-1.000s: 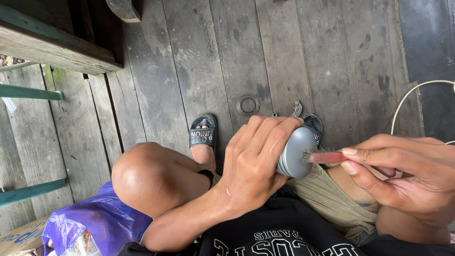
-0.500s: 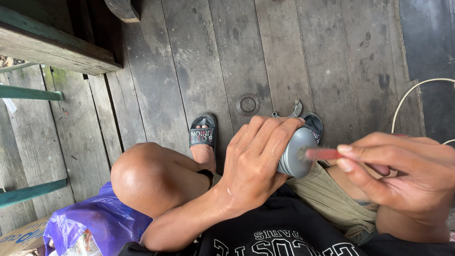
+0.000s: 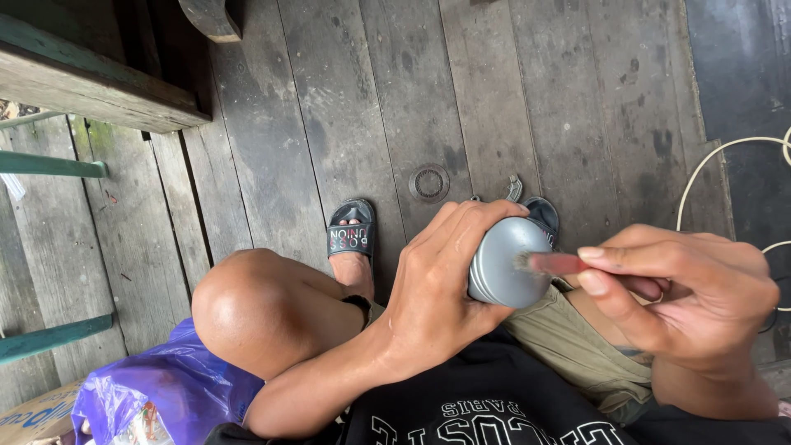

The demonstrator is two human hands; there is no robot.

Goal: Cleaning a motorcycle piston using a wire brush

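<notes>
At centre: one grey round part (image 3: 504, 265) gripped by left hand (image 3: 441, 284); right hand (image 3: 692, 292), 3 o'clock, pinches one red brush (image 3: 554, 263), bristles touching; positions unchanged.

Weathered grey wooden plank floor (image 3: 346, 99) takes up most of the view, with a small round ridged metal cap (image 3: 429, 183) lying flat on it. Just below that cap there's a black slide sandal (image 3: 351, 232) on a foot, and a second dark sandal (image 3: 544, 216) peeks out further right. A crinkly purple plastic bag (image 3: 165, 389) sits at the bottom left, touching a brown cardboard box corner (image 3: 37, 416). Thick dark wooden beam (image 3: 91, 82) crosses the top left, green painted rails (image 3: 49, 165) below it. A thin white cord (image 3: 700, 177) loops on the dark floor at the right edge.
</notes>
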